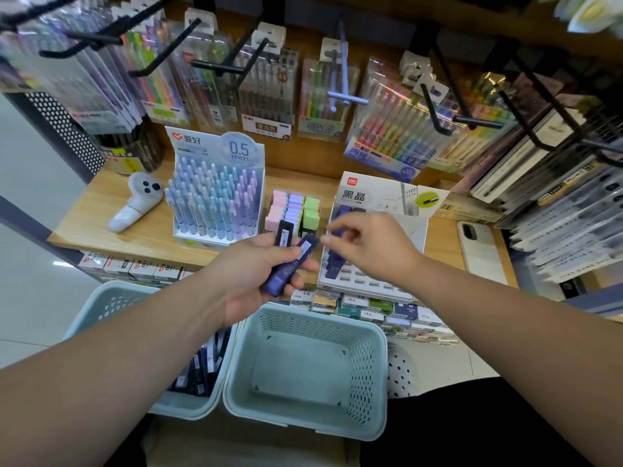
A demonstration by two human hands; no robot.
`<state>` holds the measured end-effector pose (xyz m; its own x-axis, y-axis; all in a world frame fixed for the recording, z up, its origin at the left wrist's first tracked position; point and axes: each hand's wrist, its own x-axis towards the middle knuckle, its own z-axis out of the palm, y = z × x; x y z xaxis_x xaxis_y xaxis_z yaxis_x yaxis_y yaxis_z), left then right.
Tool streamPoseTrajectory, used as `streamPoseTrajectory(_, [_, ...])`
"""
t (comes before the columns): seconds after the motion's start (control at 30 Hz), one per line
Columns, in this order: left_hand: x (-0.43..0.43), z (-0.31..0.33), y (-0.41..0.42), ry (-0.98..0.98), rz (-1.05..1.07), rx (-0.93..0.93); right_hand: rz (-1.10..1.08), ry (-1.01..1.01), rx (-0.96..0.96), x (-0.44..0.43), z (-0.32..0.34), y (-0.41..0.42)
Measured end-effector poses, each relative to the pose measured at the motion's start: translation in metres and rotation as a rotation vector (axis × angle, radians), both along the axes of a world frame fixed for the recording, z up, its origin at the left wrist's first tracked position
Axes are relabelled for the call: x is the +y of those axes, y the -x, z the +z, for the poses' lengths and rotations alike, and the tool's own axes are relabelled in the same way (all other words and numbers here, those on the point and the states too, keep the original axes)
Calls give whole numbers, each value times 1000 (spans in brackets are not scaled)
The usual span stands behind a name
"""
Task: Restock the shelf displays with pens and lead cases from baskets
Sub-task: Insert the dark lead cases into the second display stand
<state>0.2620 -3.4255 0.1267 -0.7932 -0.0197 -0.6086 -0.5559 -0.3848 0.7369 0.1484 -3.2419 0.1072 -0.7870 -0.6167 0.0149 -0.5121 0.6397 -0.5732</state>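
Your left hand (259, 274) grips slim dark-blue plastic lead cases (290, 264), fanned upward, above the two pale-green perforated plastic baskets (371, 335). Your right hand (367, 244) hovers loosely curled over the white cardboard lead-case display box (381, 210) on the wooden shelf (101, 214); it appears empty, fingertips near the cases. More cases lie in the left basket.
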Motion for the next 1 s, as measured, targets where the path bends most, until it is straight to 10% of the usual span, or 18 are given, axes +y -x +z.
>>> streamPoseTrajectory(0.1, [2,3,1,26,-44,40,-66,318,-598,-9,26,-8])
streamPoseTrajectory(0.27, [7,0,8,13,14,58,-114,433,-766,-4,36,-2])
streamPoseTrajectory(0.43, [10,-4,15,-23,102,58,-176,414,-658,17,26,12])
streamPoseTrajectory(0.73, [36,-9,26,27,53,-6,428,-6,441,18,18,0])
streamPoseTrajectory(1.0, [35,-11,38,-56,159,-71,-55,-82,23,52,6,31])
